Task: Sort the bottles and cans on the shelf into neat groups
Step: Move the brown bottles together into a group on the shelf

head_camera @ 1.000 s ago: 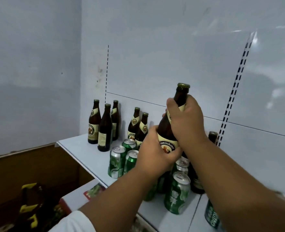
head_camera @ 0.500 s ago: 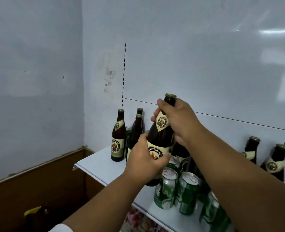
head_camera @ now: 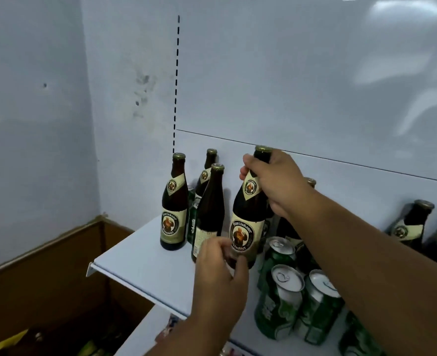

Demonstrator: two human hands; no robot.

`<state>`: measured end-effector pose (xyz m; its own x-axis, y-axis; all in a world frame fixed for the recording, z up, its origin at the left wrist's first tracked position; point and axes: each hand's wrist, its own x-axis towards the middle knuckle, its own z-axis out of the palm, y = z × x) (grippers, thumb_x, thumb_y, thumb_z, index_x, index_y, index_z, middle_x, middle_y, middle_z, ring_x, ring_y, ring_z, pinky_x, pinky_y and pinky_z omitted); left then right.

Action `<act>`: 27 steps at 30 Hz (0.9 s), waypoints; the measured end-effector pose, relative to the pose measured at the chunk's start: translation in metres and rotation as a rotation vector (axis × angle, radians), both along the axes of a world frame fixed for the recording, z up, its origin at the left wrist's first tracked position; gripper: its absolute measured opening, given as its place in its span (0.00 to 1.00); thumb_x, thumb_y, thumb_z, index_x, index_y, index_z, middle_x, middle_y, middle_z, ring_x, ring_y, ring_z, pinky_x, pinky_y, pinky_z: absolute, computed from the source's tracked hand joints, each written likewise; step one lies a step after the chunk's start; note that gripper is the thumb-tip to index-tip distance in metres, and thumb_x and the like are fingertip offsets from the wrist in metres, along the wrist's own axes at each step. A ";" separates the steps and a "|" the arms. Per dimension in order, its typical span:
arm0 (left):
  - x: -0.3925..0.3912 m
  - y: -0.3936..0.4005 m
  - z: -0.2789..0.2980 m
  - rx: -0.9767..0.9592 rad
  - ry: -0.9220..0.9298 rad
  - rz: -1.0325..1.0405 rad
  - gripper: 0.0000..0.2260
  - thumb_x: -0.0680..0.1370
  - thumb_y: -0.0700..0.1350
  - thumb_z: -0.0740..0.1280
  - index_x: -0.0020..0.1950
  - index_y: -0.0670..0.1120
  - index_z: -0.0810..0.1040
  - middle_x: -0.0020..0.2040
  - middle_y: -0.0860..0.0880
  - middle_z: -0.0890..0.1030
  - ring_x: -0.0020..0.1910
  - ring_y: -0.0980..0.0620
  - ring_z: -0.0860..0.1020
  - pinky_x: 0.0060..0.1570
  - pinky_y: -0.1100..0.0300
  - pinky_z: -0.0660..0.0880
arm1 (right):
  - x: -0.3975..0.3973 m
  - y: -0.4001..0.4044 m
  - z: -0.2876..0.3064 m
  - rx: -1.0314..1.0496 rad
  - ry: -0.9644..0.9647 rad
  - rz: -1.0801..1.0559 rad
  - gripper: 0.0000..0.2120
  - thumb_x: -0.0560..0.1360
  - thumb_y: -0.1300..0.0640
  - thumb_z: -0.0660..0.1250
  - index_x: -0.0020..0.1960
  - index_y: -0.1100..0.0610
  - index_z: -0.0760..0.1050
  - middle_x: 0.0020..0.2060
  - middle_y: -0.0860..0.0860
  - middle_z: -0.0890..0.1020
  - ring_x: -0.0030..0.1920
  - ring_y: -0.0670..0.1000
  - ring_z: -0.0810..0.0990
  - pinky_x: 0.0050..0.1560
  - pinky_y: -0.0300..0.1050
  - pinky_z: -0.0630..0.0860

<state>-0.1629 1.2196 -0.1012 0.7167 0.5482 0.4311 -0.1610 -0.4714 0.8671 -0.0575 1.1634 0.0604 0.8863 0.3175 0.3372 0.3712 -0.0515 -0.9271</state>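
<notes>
While the right grip point(head_camera: 276, 183) curls round the neck of a tall brown glass bottle with a cream label point(head_camera: 248, 217), just under its gold cap, the left grip point(head_camera: 218, 276) sits at the same bottle's base, fingers curled loosely about the lower label; whether they press the glass cannot be told. Bottle stands upright, or nearly so, at the white metal shelf point(head_camera: 140, 260); contact between base and shelf is hidden by the left grip.

Left of the right grip: three matching brown bottles, one label-forward nearest the shelf's end point(head_camera: 174, 204), one turned back-label-out point(head_camera: 209, 211) just beside the held bottle, one behind against the wall point(head_camera: 207, 173).

Below the right forearm: green aluminium cans with silver tops point(head_camera: 279, 301), grouped close together, touching.

Beyond the right forearm, far side: two more brown bottles point(head_camera: 410, 224) by the white back panel.

Under the shelf's end: brown cardboard box point(head_camera: 45, 278).
</notes>
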 end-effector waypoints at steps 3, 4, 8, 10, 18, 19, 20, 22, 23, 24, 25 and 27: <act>0.013 0.008 -0.005 -0.079 0.160 -0.285 0.09 0.81 0.46 0.64 0.59 0.57 0.72 0.52 0.59 0.77 0.49 0.68 0.74 0.42 0.75 0.70 | 0.012 0.014 -0.008 -0.083 -0.008 -0.065 0.10 0.74 0.52 0.71 0.39 0.59 0.80 0.37 0.57 0.83 0.38 0.57 0.82 0.52 0.61 0.80; 0.020 0.012 -0.004 -0.128 0.185 -0.363 0.11 0.82 0.48 0.63 0.64 0.55 0.71 0.55 0.60 0.77 0.51 0.68 0.75 0.43 0.76 0.69 | 0.016 0.018 -0.011 -0.117 -0.007 -0.090 0.12 0.73 0.52 0.72 0.42 0.61 0.80 0.37 0.57 0.82 0.37 0.55 0.80 0.50 0.59 0.81; 0.037 0.020 -0.008 -0.301 0.217 -0.499 0.21 0.83 0.52 0.58 0.76 0.53 0.62 0.67 0.56 0.73 0.60 0.62 0.71 0.56 0.70 0.65 | 0.025 0.027 -0.013 -0.354 -0.035 -0.189 0.14 0.73 0.50 0.74 0.48 0.62 0.79 0.42 0.55 0.81 0.36 0.50 0.79 0.31 0.37 0.73; 0.041 0.023 -0.014 -0.365 0.228 -0.501 0.23 0.84 0.52 0.57 0.79 0.53 0.57 0.72 0.54 0.69 0.64 0.61 0.67 0.61 0.68 0.62 | 0.032 0.030 -0.015 -0.421 -0.005 -0.223 0.14 0.72 0.50 0.75 0.49 0.60 0.78 0.45 0.56 0.82 0.36 0.50 0.80 0.30 0.36 0.72; 0.069 0.022 -0.020 -0.524 0.198 -0.485 0.25 0.85 0.49 0.55 0.81 0.52 0.51 0.79 0.51 0.60 0.76 0.54 0.60 0.65 0.68 0.56 | 0.057 0.046 -0.007 -0.726 -0.057 -0.331 0.15 0.71 0.51 0.75 0.45 0.60 0.75 0.36 0.58 0.85 0.34 0.56 0.85 0.36 0.45 0.80; 0.073 0.021 -0.020 -0.535 0.195 -0.472 0.25 0.85 0.49 0.55 0.81 0.52 0.51 0.79 0.51 0.60 0.76 0.54 0.60 0.67 0.66 0.56 | 0.060 0.049 -0.005 -0.773 -0.097 -0.345 0.14 0.71 0.51 0.75 0.43 0.59 0.73 0.36 0.58 0.85 0.36 0.57 0.85 0.40 0.46 0.80; 0.078 0.020 -0.020 -0.542 0.194 -0.463 0.25 0.85 0.49 0.55 0.80 0.53 0.51 0.79 0.51 0.59 0.76 0.53 0.60 0.68 0.65 0.56 | 0.064 0.052 -0.004 -0.823 -0.153 -0.362 0.14 0.71 0.51 0.75 0.43 0.58 0.72 0.37 0.57 0.85 0.39 0.57 0.84 0.45 0.48 0.80; 0.085 0.019 -0.019 -0.556 0.195 -0.447 0.25 0.85 0.51 0.54 0.80 0.53 0.51 0.80 0.51 0.57 0.77 0.52 0.59 0.70 0.63 0.55 | 0.069 0.056 -0.002 -0.923 -0.281 -0.391 0.12 0.73 0.53 0.73 0.48 0.59 0.72 0.41 0.53 0.81 0.43 0.55 0.80 0.41 0.47 0.77; 0.089 0.019 -0.018 -0.569 0.198 -0.439 0.25 0.85 0.51 0.54 0.80 0.54 0.51 0.80 0.51 0.57 0.77 0.52 0.59 0.71 0.61 0.55 | 0.070 0.058 -0.001 -0.970 -0.334 -0.393 0.11 0.74 0.55 0.71 0.51 0.59 0.72 0.41 0.52 0.78 0.43 0.54 0.76 0.35 0.44 0.71; 0.092 0.020 -0.017 -0.588 0.202 -0.430 0.25 0.85 0.52 0.54 0.80 0.54 0.52 0.80 0.51 0.57 0.77 0.51 0.59 0.72 0.59 0.55 | 0.071 0.059 0.000 -1.009 -0.380 -0.395 0.10 0.75 0.57 0.69 0.54 0.59 0.72 0.42 0.52 0.77 0.43 0.52 0.73 0.30 0.42 0.65; 0.095 0.020 -0.015 -0.608 0.201 -0.424 0.24 0.85 0.52 0.54 0.80 0.54 0.53 0.80 0.51 0.58 0.77 0.51 0.59 0.72 0.58 0.56 | 0.073 0.059 -0.001 -1.031 -0.414 -0.399 0.09 0.76 0.59 0.67 0.55 0.60 0.73 0.44 0.53 0.77 0.43 0.52 0.72 0.29 0.42 0.60; 0.097 0.020 -0.012 -0.630 0.206 -0.407 0.24 0.85 0.52 0.55 0.80 0.53 0.54 0.79 0.50 0.59 0.77 0.50 0.60 0.72 0.58 0.57 | 0.079 0.058 -0.005 -1.022 -0.456 -0.409 0.07 0.75 0.62 0.65 0.53 0.59 0.72 0.48 0.55 0.78 0.41 0.52 0.72 0.28 0.42 0.59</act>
<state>-0.0654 1.2394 -0.1130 0.9459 0.3222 -0.0382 -0.0222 0.1818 0.9831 0.0217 1.2219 0.0557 0.8484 0.3443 0.4021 0.4401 -0.8808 -0.1744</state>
